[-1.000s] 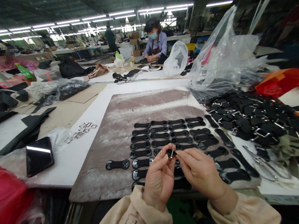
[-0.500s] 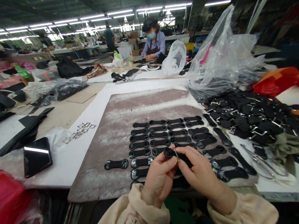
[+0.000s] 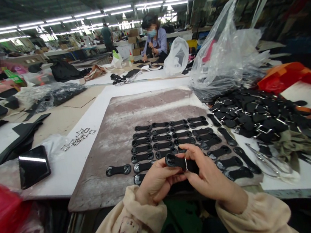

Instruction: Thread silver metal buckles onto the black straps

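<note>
Between both hands, above the near edge of a brown board, is a black strap tab with a rounded, shiny end. My left hand pinches its rounded end from below. A thin metal ring sits around the strap, pinched by my right hand between fingertips and thumb. The strap's other end is partly hidden behind my right fingers. Rows of similar black tabs with glossy ends lie flat on the board, some covered by my hands. One single tab lies apart on the left.
Loose metal rings and a phone lie left of the board. At right are a heap of black tabs with rings, scissors and a clear plastic bag. A co-worker sits across the table.
The strap has turned so more of its length shows left of the ring, which now stands upright around it. My right fingers have spread along the ring. The co-worker's hand has risen.
</note>
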{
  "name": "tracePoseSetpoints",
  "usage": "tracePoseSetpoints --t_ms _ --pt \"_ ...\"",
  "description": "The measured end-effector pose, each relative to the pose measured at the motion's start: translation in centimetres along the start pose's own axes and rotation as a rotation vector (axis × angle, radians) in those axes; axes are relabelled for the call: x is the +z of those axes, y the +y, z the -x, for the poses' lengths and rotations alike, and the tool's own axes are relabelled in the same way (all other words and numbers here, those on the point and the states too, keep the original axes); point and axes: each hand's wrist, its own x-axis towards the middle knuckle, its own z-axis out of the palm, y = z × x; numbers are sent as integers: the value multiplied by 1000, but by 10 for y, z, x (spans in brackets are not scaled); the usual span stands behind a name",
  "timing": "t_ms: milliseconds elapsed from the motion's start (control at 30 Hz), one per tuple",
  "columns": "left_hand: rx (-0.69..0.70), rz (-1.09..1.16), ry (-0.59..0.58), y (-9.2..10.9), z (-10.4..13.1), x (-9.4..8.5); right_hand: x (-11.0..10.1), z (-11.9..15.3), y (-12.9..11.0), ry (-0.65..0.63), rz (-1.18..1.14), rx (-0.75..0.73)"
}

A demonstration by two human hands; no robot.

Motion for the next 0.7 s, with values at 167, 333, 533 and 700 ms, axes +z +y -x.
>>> tracePoseSetpoints --t_ms 167,333,533,700 --pt "36 -23 31 0 -1 0 -3 0 -3 -71 34 10" --pt "67 0 68 0 -2 5 -2 -2 -4 -34 -6 49" --pt "227 54 204 -5 -6 7 5 -6 2 59 -244 235" --pt "423 -80 302 -10 -9 4 8 -2 -4 65 -360 243"
